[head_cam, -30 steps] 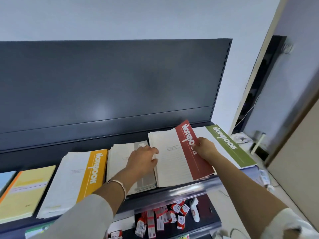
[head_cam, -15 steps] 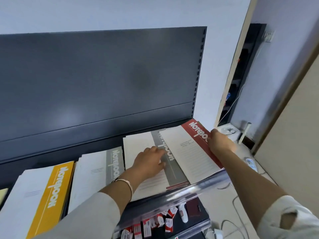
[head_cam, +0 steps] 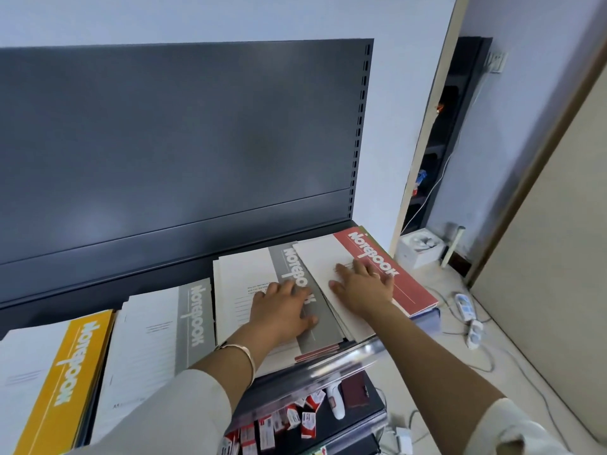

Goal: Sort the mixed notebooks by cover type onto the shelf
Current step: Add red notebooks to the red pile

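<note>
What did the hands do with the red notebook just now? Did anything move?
The right hand slid the red notebook rightward to the far end of the row. It then let go of the edge it was gripping and now lies flat on the cover, fingers spread. The left hand stayed flat on the grey notebook.

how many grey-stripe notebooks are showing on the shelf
2: the left grey notebook beside the yellow notebook; the right grey notebook under the left hand, overlapped by the red notebook. Others may hide within stacks.
</note>
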`<state>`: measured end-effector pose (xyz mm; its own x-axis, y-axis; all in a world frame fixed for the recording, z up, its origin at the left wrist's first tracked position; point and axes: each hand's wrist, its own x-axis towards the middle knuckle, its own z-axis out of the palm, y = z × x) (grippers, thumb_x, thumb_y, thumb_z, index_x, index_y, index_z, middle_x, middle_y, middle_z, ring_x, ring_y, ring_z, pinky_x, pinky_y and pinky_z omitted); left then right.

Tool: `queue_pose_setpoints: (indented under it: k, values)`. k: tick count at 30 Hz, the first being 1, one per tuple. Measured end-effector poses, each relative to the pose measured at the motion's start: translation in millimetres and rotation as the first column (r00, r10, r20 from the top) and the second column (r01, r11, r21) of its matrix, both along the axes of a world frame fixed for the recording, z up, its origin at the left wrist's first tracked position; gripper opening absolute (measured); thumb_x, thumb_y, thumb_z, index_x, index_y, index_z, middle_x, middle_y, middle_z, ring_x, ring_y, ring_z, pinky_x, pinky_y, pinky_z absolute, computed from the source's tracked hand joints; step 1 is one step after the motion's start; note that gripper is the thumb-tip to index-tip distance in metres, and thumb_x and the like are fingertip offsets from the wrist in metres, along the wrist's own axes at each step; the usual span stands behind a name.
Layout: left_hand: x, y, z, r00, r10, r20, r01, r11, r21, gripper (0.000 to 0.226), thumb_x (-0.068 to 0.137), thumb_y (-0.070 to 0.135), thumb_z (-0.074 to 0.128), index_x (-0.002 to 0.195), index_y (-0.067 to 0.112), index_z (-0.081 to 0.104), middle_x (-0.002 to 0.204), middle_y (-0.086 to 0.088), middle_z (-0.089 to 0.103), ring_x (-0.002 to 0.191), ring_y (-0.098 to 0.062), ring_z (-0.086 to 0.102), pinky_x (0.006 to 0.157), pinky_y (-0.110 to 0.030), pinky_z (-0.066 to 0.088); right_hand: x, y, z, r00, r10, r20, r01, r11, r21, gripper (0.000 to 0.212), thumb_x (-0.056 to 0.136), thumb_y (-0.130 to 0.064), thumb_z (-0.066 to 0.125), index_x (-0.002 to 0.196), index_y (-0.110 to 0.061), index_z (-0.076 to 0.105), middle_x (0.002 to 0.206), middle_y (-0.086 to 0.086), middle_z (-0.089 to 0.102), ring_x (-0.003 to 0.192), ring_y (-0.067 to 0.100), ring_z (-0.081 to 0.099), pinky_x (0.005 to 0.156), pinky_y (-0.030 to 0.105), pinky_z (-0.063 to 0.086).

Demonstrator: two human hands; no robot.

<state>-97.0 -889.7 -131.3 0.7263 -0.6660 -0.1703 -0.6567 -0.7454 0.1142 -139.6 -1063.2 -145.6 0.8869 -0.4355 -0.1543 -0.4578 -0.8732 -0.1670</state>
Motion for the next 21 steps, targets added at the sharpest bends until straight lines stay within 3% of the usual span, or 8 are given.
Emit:
queue_pose_setpoints:
  k: [5, 12, 16, 21]
  values:
    - [-1.5, 0.3, -1.3, 1.0, 0.001, 0.017, -0.001, 1.0, 0.009, 0.062, 0.09, 0.056, 0.042, 0.145, 0.034, 0.023, 0.152, 0.002, 0.022, 0.137, -0.026, 0.023, 0.107, -0.044, 0.025, 6.0, 2.5, 2.7, 0.993, -0.117, -0.013, 0.117, 0.993, 0.001, 0.055, 0.098, -0.052, 0.019, 0.15, -0.036, 0.014, 0.161, 0.002, 0.004, 0.147, 0.031, -0.003, 0.11, 0.064, -0.001]
    - [0.9, 7.7, 5.2, 1.0, -0.007, -0.007, 0.007, 0.998, -0.065, 0.052, 0.092, 0.046, 0.048, 0.14, 0.029, 0.036, 0.147, 0.001, 0.034, 0.132, -0.024, 0.034, 0.104, -0.04, 0.03, 2.8, 20.9, 10.8, 0.993, -0.114, -0.023, 0.113, 0.993, -0.042, 0.053, 0.1, -0.048, 0.02, 0.149, -0.029, 0.019, 0.159, 0.005, 0.01, 0.147, 0.033, 0.005, 0.11, 0.065, 0.005]
    - [8.3, 42.9, 27.0, 0.991, 0.026, 0.129, -0.011, 0.993, -0.117, 0.041, 0.096, 0.038, 0.044, 0.135, 0.026, 0.043, 0.135, 0.0, 0.049, 0.122, -0.023, 0.045, 0.097, -0.036, 0.036, 4.9, 49.2, 29.1, 0.991, 0.006, 0.134, 0.005, 0.996, -0.084, 0.045, 0.099, -0.041, 0.034, 0.14, -0.022, 0.038, 0.15, 0.007, 0.033, 0.139, 0.032, 0.03, 0.112, 0.054, 0.023]
    - [24.1, 133.4, 64.9, 0.942, 0.16, 0.296, -0.122, 0.982, -0.142, 0.034, 0.095, 0.034, 0.044, 0.127, 0.025, 0.048, 0.126, 0.0, 0.053, 0.117, -0.022, 0.047, 0.093, -0.035, 0.037, 28.0, 129.2, 64.5, 0.936, 0.216, 0.278, -0.18, 0.972, -0.149, 0.042, 0.098, -0.034, 0.042, 0.138, -0.02, 0.041, 0.143, 0.006, 0.042, 0.132, 0.029, 0.039, 0.107, 0.044, 0.033]
